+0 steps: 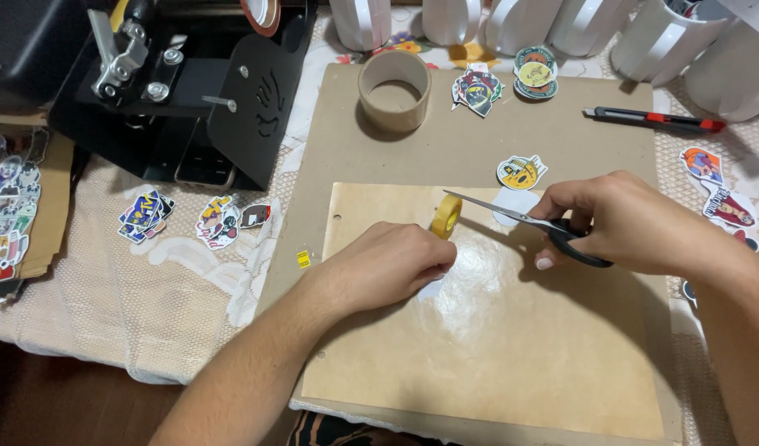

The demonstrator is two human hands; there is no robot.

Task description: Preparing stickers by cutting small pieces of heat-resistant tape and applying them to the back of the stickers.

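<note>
Scissors meet tape, mid-frame.
Left hand (387,266) pinches the small yellow tape roll (446,216), light and stiff; right hand (623,223) fingers curl through the black scissors (528,221) handles, blades parted. Tape's tail looks sticky: grip by the rim.

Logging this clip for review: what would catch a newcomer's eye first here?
At the centre, the left hand holds a small yellow tape roll over a glossy tan sheet, while the right hand points black-handled scissors at it. Colourful stickers lie scattered on the lace cloth, with a black press machine at upper left and white mugs along the far edge.
</note>
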